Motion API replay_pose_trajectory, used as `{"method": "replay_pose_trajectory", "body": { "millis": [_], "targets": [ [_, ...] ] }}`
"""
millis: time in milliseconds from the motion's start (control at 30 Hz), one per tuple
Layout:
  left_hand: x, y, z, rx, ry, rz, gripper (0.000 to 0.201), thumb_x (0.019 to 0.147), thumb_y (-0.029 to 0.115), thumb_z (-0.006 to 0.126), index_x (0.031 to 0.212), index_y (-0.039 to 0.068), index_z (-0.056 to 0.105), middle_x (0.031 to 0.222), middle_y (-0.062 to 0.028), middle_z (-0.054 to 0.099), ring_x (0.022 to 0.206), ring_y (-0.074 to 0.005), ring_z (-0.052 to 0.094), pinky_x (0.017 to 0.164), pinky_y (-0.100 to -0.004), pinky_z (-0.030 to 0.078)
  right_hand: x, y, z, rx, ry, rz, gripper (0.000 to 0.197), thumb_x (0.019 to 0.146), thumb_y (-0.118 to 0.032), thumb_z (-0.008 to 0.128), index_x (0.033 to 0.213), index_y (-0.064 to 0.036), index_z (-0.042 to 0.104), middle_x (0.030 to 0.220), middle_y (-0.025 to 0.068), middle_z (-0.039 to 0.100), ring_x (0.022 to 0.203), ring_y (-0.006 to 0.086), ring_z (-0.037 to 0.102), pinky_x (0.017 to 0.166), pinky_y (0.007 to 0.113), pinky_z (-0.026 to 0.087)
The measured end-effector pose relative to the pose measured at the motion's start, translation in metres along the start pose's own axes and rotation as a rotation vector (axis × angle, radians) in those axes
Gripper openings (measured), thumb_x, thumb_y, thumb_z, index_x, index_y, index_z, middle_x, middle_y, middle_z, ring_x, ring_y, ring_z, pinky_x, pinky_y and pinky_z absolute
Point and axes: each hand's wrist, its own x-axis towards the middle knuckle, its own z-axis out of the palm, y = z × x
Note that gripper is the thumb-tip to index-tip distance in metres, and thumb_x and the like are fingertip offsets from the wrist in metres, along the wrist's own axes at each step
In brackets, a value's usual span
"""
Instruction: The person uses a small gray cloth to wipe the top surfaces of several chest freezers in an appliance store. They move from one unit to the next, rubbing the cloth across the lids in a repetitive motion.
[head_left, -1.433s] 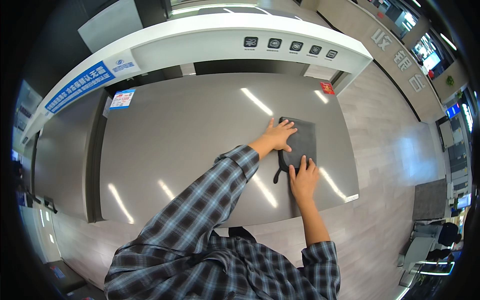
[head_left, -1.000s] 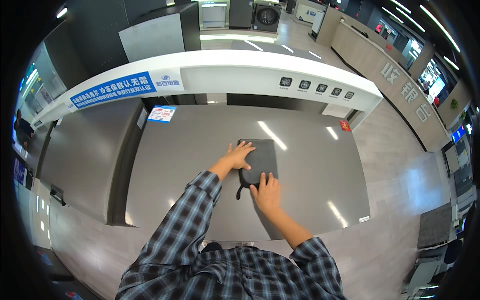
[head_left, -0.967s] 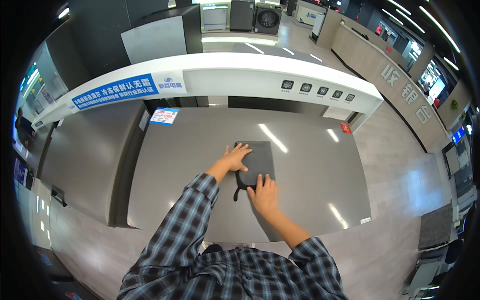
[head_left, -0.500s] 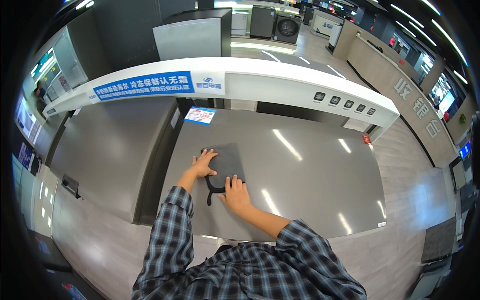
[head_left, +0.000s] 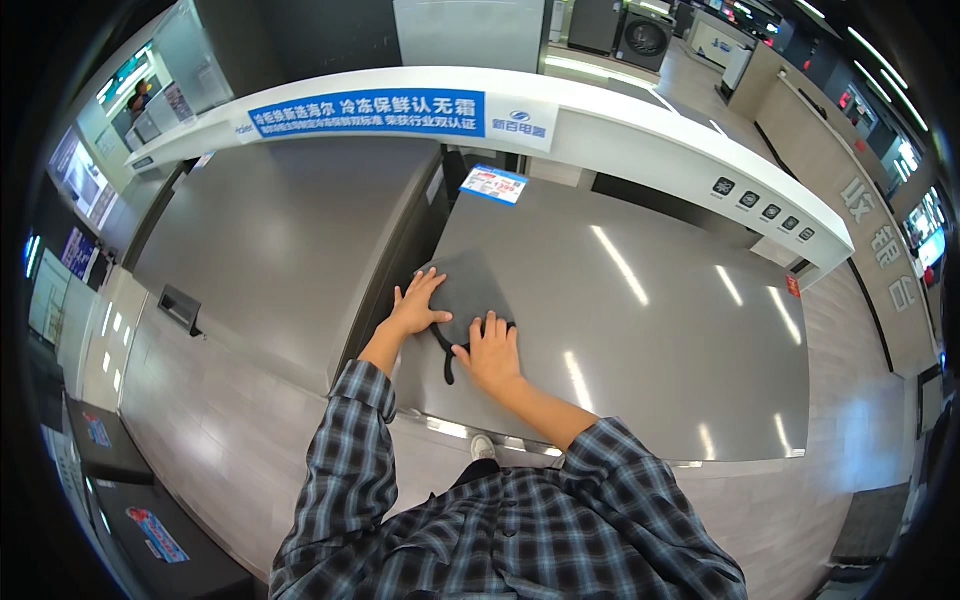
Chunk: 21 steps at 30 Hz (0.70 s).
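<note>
A dark grey piece of folded fabric (head_left: 470, 280) with a black strap (head_left: 449, 368) lies flat on the glossy grey top (head_left: 660, 360) of a chest freezer, by its left edge. My left hand (head_left: 416, 308) rests on the fabric's left side, fingers spread. Against its near right corner, my right hand (head_left: 494, 355) presses down with the fingers stretched out and the thumb apart. Between the two hands the strap hangs out toward me, its loose end on the freezer top. Whether the fabric is a bag, an apron or something else I cannot tell.
A second grey chest freezer (head_left: 280, 230) stands close on the left, its handle (head_left: 180, 310) sticking out. Behind both runs a raised white bar (head_left: 620, 130) with a blue banner. A price card (head_left: 493, 185) lies near the back left corner. A long counter (head_left: 810, 130) stands far right.
The view has turned, so the scene sits differently in it. The folded fabric, with both hands on it, now lies closer to the freezer top's left edge.
</note>
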Motion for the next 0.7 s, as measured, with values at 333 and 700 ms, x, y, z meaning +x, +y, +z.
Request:
{"method": "replay_pose_trajectory", "body": {
  "millis": [333, 700],
  "targets": [
    [-0.081, -0.006, 0.021, 0.142, 0.198, -0.029, 0.087, 0.074, 0.046, 0.083, 0.146, 0.014, 0.045, 0.152, -0.0100, 0.038, 0.141, -0.0330, 0.035, 0.120, -0.0559, 0.020, -0.037, -0.031, -0.034, 0.032, -0.085, -0.031, 0.061, 0.079, -0.056, 0.071, 0.107, -0.0035, 0.059, 0.113, 0.0168, 0.054, 0.108, 0.0320, 0.050, 0.094, 0.051, 0.039],
    [-0.189, 0.018, 0.093, 0.315, 0.544, -0.072, 0.063, 0.079, 0.048, 0.077, 0.125, 0.009, 0.062, 0.120, -0.0103, 0.057, 0.119, -0.0299, 0.049, 0.101, -0.0461, 0.037, -0.116, -0.025, -0.034, 0.247, 0.101, -0.265, 0.034, 0.072, -0.023, 0.070, 0.098, -0.0039, 0.058, 0.098, 0.0174, 0.055, 0.097, 0.0365, 0.052, 0.097, 0.053, 0.041]
  ]
}}
